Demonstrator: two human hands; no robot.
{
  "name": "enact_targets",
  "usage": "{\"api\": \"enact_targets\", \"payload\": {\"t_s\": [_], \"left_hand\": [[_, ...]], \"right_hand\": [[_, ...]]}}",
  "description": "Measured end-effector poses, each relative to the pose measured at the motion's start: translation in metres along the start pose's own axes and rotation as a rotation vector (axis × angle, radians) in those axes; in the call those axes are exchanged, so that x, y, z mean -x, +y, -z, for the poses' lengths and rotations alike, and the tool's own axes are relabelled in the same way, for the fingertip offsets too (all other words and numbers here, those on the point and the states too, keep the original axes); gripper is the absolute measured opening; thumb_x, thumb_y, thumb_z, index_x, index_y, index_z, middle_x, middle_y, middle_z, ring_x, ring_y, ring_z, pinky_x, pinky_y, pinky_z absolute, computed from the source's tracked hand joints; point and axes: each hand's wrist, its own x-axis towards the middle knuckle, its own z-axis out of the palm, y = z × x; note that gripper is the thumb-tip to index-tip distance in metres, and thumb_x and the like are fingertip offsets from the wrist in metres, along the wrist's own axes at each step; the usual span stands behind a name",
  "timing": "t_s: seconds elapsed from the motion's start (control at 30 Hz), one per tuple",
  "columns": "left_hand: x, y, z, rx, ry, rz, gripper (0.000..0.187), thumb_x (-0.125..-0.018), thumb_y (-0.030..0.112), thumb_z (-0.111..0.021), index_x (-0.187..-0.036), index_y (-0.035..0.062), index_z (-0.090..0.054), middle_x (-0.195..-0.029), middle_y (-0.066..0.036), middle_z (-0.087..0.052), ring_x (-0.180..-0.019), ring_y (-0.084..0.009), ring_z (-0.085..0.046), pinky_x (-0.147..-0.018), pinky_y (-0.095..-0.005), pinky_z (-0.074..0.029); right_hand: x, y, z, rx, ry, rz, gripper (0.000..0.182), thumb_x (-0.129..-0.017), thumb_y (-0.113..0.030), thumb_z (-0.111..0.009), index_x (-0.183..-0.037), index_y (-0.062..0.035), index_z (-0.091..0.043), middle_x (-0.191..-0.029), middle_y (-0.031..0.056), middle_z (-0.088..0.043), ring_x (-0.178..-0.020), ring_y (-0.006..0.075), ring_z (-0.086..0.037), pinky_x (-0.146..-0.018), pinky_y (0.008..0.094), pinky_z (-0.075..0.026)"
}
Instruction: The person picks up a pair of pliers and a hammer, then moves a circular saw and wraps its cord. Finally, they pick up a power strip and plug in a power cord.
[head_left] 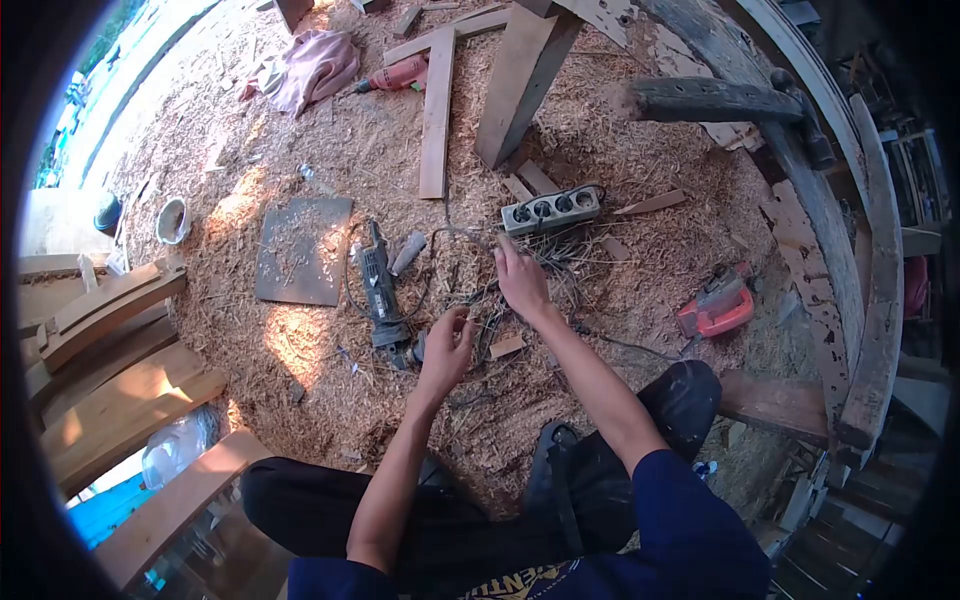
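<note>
My left hand (447,345) is over the shavings just right of the head of a grey angle grinder (381,290), its fingers bent toward a dark cable (485,292). What its fingertips hold, if anything, is too small to make out. My right hand (520,278) reaches up to the tangle of cords and shavings below a power strip (551,211) with several sockets, some with plugs in them. Its fingers are close together, and I cannot tell what is between them. A small wood block (507,347) lies between my forearms.
A red power tool (716,304) lies at the right, a red drill (396,75) and pink cloth (305,70) at the top. A flat dark board (303,250) is left of the grinder. Curved wood pieces (110,310) stand at the left; a hammer (815,130) rests upper right.
</note>
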Motion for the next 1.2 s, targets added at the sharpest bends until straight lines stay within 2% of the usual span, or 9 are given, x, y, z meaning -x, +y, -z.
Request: {"api": "enact_targets", "payload": {"t_s": [0.17,0.2,0.3,0.33,0.47,0.57,0.7,0.97,1.2], "left_hand": [[-0.012,0.001,0.002,-0.014,0.038,-0.016,0.031,-0.098,0.015,-0.062,-0.126,0.0022,-0.059,-0.100,-0.017,-0.068,-0.093,-0.0287,-0.067,-0.083,-0.0401,-0.052],[-0.017,-0.005,0.002,-0.089,0.070,-0.075,0.032,-0.097,0.013,-0.063,-0.126,0.0020,-0.058,-0.105,-0.018,-0.066,-0.101,-0.0335,-0.064,-0.090,-0.0431,-0.049],[-0.043,0.010,-0.001,-0.258,0.241,-0.249,0.033,-0.098,0.014,-0.062,-0.128,0.0022,-0.058,-0.114,-0.018,-0.064,-0.112,-0.0334,-0.060,-0.098,-0.0408,-0.046],[-0.053,0.025,-0.003,-0.234,0.221,-0.223,0.032,-0.097,0.013,-0.063,-0.127,0.0014,-0.058,-0.122,-0.020,-0.060,-0.120,-0.0371,-0.054,-0.104,-0.0440,-0.042],[-0.083,0.027,-0.022,-0.190,0.271,-0.328,0.031,-0.097,0.013,-0.063,-0.126,0.0015,-0.059,-0.122,-0.020,-0.060,-0.118,-0.0372,-0.055,-0.103,-0.0448,-0.042],[-0.081,0.025,-0.023,-0.181,0.266,-0.361,0.031,-0.094,0.010,-0.063,-0.124,0.0019,-0.059,-0.115,-0.020,-0.061,-0.113,-0.0381,-0.055,-0.099,-0.0459,-0.044],[-0.073,0.011,-0.015,-0.183,0.271,-0.328,0.029,-0.094,0.010,-0.063,-0.122,0.0021,-0.060,-0.116,-0.020,-0.061,-0.113,-0.0379,-0.055,-0.100,-0.0461,-0.043],[-0.064,0.002,0.005,-0.215,0.255,-0.243,0.029,-0.097,0.013,-0.063,-0.124,0.0030,-0.061,-0.120,-0.017,-0.062,-0.118,-0.0346,-0.055,-0.103,-0.0431,-0.042],[-0.052,0.012,0.008,-0.156,0.256,-0.279,0.029,-0.097,0.012,-0.061,-0.124,0.0004,-0.060,-0.115,-0.019,-0.063,-0.113,-0.0367,-0.057,-0.100,-0.0440,-0.044]], "right_hand": [[-0.031,0.031,-0.026,0.195,0.112,0.022,0.041,-0.100,-0.013,-0.049,-0.140,-0.0017,-0.052,-0.117,0.0253,-0.062,-0.082,0.0447,-0.069,-0.066,0.0523,-0.057],[-0.036,0.021,-0.019,0.273,0.038,-0.033,0.044,-0.094,-0.008,-0.054,-0.138,-0.0027,-0.051,-0.125,0.0201,-0.057,-0.097,0.0404,-0.068,-0.073,0.0492,-0.055],[-0.041,0.001,0.000,0.622,0.056,0.191,0.047,-0.091,-0.006,-0.056,-0.138,-0.0048,-0.050,-0.130,0.0166,-0.057,-0.121,0.0306,-0.058,-0.088,0.0412,-0.050],[-0.048,0.002,-0.007,0.653,0.068,0.175,0.058,-0.084,-0.008,-0.065,-0.140,-0.0072,-0.050,-0.132,0.0125,-0.055,-0.131,0.0249,-0.046,-0.100,0.0373,-0.041],[-0.060,0.010,-0.011,0.804,0.096,0.280,0.076,-0.074,-0.012,-0.078,-0.144,-0.0090,-0.050,-0.126,0.0081,-0.057,-0.120,0.0253,-0.049,-0.097,0.0414,-0.040],[-0.064,0.006,-0.016,0.860,-0.034,0.214,0.071,-0.079,-0.015,-0.074,-0.146,-0.0106,-0.049,-0.126,0.0076,-0.058,-0.123,0.0230,-0.047,-0.096,0.0391,-0.038],[-0.071,0.014,-0.027,1.006,0.034,0.226,0.056,-0.092,-0.022,-0.060,-0.147,-0.0161,-0.049,-0.121,0.0041,-0.059,-0.120,0.0200,-0.046,-0.094,0.0368,-0.035],[-0.079,0.009,-0.030,0.921,0.067,0.255,0.047,-0.087,-0.017,-0.063,-0.134,-0.0133,-0.057,-0.109,0.0032,-0.064,-0.112,0.0179,-0.053,-0.094,0.0358,-0.038],[-0.009,-0.014,0.019,0.805,0.096,0.495,0.061,-0.085,-0.011,-0.064,-0.144,-0.0098,-0.049,-0.117,0.0027,-0.061,-0.112,0.0183,-0.055,-0.092,0.0366,-0.039]]}}
